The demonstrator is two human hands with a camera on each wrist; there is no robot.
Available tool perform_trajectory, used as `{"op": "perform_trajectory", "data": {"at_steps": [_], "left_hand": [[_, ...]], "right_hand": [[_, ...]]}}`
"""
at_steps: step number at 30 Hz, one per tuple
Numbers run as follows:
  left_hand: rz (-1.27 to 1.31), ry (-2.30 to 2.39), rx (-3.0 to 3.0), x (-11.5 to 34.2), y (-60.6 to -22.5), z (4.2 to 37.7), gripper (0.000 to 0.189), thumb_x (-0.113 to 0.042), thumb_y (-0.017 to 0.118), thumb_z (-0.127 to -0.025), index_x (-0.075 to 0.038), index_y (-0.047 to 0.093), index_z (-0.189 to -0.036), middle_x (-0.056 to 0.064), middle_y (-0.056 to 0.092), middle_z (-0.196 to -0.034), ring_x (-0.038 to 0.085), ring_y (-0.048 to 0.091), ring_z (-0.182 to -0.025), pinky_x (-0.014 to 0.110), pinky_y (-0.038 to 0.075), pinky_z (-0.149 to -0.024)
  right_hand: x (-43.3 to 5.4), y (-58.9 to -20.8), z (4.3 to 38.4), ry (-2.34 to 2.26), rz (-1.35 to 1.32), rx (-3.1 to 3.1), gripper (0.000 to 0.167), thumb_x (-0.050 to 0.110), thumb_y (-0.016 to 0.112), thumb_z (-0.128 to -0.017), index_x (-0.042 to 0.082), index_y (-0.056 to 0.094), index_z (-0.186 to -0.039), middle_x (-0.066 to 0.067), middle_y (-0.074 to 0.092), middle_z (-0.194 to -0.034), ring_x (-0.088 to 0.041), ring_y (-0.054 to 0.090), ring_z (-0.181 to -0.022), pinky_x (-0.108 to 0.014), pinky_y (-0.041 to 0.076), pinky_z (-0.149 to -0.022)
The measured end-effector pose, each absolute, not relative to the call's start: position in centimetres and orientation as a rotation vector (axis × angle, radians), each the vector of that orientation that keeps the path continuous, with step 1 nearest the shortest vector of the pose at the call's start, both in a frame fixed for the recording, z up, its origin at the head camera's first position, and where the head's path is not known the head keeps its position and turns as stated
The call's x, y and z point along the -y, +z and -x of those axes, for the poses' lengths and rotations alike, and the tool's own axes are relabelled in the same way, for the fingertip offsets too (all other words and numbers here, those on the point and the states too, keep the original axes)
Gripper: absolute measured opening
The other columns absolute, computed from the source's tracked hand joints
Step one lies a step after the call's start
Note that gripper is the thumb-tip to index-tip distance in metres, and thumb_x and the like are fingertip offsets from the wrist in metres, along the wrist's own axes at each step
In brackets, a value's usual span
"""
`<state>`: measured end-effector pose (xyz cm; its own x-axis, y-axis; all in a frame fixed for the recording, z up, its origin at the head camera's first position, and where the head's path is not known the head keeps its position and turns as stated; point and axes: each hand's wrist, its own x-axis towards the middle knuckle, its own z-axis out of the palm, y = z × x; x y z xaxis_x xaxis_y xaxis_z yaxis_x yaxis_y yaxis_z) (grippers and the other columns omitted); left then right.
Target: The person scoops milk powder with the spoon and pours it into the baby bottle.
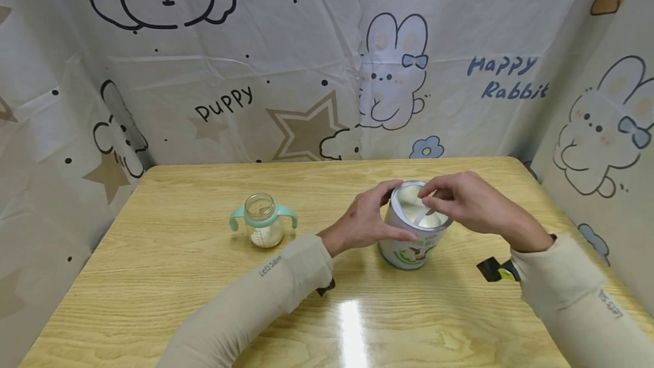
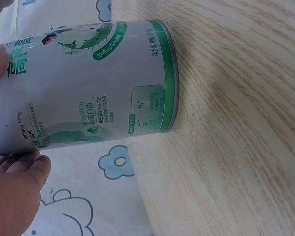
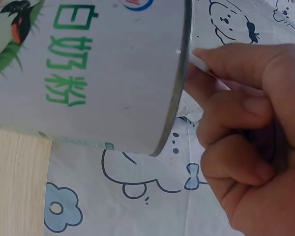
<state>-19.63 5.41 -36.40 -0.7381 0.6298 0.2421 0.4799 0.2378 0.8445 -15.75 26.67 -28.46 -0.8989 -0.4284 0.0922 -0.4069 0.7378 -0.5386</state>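
A white and green milk powder can [image 1: 403,249] stands on the right part of the table, its top uncovered and pale powder showing inside. My left hand [image 1: 361,219] grips the can near its rim, thumb on the near side and fingers around the far side. At the opening, my right hand [image 1: 470,203] pinches the handle of a white scoop [image 1: 421,216] between thumb and forefinger. The scoop's lower end is down in the can, so its bowl cannot be made out. The left wrist view shows the can's printed side [image 2: 88,83] and green base band.
To the left stands a lidless baby bottle [image 1: 265,234] with mint-green handles and whitish contents. The wooden table [image 1: 179,277] meets a cartoon-printed cloth [image 1: 306,72] at the back and sides. A dark wrist device [image 1: 491,270] sits by the right sleeve.
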Motion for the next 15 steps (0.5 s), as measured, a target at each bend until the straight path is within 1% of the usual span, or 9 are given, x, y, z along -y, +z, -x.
{"op": "perform_trajectory", "data": {"at_steps": [2, 4, 9, 12, 15], "left_hand": [[-1.062, 1.517, -2.35, -5.4, -36.4, 19.6, 0.096, -0.022, 0.093, -0.071, -0.004, 0.039, -0.149, 0.011, 0.05, -0.146, 0.016, 0.048, -0.134, 0.021, 0.039, -0.108], [-1.056, 1.515, -2.351, -5.4, -36.3, 19.6, 0.097, -0.022, 0.093, -0.071, -0.004, 0.039, -0.149, 0.012, 0.049, -0.146, 0.017, 0.048, -0.135, 0.021, 0.039, -0.109], [-1.049, 1.512, -2.358, -5.3, -36.3, 19.7, 0.097, -0.022, 0.093, -0.071, -0.005, 0.039, -0.149, 0.011, 0.05, -0.146, 0.017, 0.048, -0.134, 0.021, 0.039, -0.108], [-1.049, 1.509, -2.359, -5.3, -36.3, 19.6, 0.096, -0.022, 0.094, -0.071, -0.005, 0.04, -0.149, 0.009, 0.051, -0.145, 0.016, 0.048, -0.134, 0.021, 0.04, -0.108], [-1.051, 1.506, -2.361, -5.3, -36.4, 19.6, 0.096, -0.022, 0.094, -0.07, -0.006, 0.04, -0.148, 0.008, 0.051, -0.145, 0.015, 0.048, -0.134, 0.021, 0.04, -0.108]], "right_hand": [[-26.7, -28.3, 15.7, -0.922, 0.612, -2.917, 0.015, 0.001, 0.065, -0.095, -0.005, 0.071, -0.107, -0.003, 0.072, -0.083, -0.018, 0.065, -0.073, -0.024, 0.052, -0.058], [-26.9, -28.2, 15.7, -0.961, 0.518, -2.942, 0.016, 0.004, 0.064, -0.097, -0.004, 0.07, -0.108, -0.005, 0.073, -0.084, -0.022, 0.068, -0.077, -0.024, 0.052, -0.061], [-28.1, -28.0, 15.8, -0.98, 0.275, -2.995, 0.024, 0.018, 0.061, -0.101, -0.002, 0.067, -0.113, -0.009, 0.076, -0.088, -0.02, 0.065, -0.082, -0.03, 0.044, -0.068], [-29.3, -28.3, 15.7, -0.993, 0.173, -3.022, 0.029, 0.023, 0.059, -0.102, -0.002, 0.065, -0.115, -0.009, 0.076, -0.089, -0.017, 0.06, -0.077, -0.031, 0.039, -0.065], [-30.5, -28.6, 15.3, -1.035, 0.129, -3.053, 0.03, 0.023, 0.059, -0.102, -0.003, 0.064, -0.116, -0.011, 0.076, -0.089, -0.012, 0.056, -0.071, -0.029, 0.037, -0.059]]}}
